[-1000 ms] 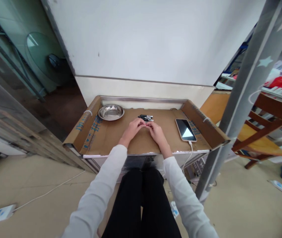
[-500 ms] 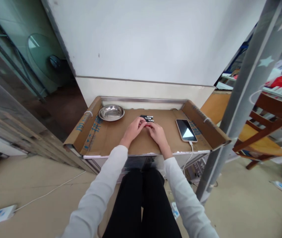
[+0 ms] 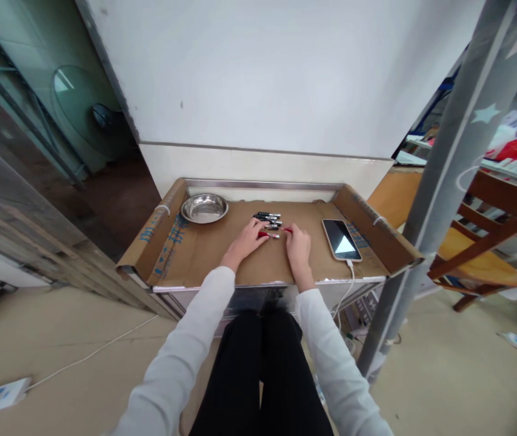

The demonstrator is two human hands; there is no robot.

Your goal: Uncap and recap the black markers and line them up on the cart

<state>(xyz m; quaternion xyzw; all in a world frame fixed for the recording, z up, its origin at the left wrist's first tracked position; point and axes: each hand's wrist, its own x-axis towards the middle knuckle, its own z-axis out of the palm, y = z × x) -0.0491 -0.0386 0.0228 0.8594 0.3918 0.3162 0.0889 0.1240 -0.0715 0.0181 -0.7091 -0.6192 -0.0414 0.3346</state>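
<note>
My left hand (image 3: 245, 240) is closed around the near end of a red marker (image 3: 263, 234), whose pale tip points right, low over the cardboard. Across a small gap, my right hand (image 3: 299, 247) pinches a small red piece (image 3: 288, 230) with a thin end facing left; it looks like part of a marker, though the fingers cover most of it. Just behind the left fingertips several black markers (image 3: 269, 215) lie side by side.
A round metal dish (image 3: 204, 209) stands at the back left of the cardboard-lined tabletop (image 3: 203, 260). On the right lies a phone (image 3: 341, 239) with a white cable (image 3: 351, 280) running over the front edge. Folded cardboard walls (image 3: 376, 233) rise at the sides, and a grey post (image 3: 440, 169) stands at right.
My hands, together half a second ago, are now apart: the right has moved right with the small red piece, and the red marker shows in my left hand. More of the black markers is visible.
</note>
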